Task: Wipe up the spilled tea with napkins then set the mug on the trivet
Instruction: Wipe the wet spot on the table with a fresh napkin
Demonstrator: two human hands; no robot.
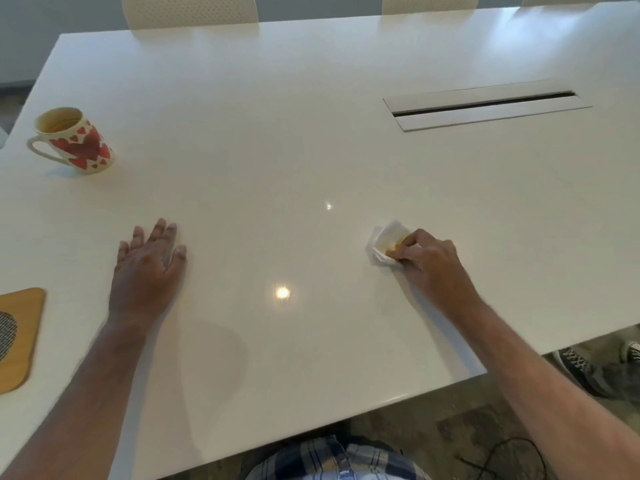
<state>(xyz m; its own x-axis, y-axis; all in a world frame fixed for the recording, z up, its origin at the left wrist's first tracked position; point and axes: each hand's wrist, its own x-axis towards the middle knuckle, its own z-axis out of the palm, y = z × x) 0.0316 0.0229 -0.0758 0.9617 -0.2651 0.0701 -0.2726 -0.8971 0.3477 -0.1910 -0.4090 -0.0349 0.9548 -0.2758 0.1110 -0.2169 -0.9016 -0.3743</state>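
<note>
- The wooden trivet (20, 337) lies flat at the near left edge of the desk (311, 140), only partly in frame, with a grey mesh patch in its middle. It carries nothing, so the final step is not yet done. My reading is that it waits there as the landing spot for the mug.
- The left hand (149, 265) lies palm down on the desk, fingers straight and slightly spread, holding nothing. Its grip is loose and flat; it looks like a brace to steady the body while the other arm works.
- The right hand (429, 258), off to the right and a little farther out, has its grip curled round a crumpled white napkin (386, 242), thumb and fingers pinching it against the desk. The napkin shows a yellow-brown stain, presumably soaked tea, which suggests why it is bunched up and pressed down.
- No puddle shows on the desk around the napkin, only lamp glare, so the wiping seems near its end, though a thin film would be hard to tell from here.
- The mug (74, 140), white with red hearts, stands well apart at the far left, handle pointing left. It is near the trivet's side of the desk, a short carry for the free left hand.
</note>
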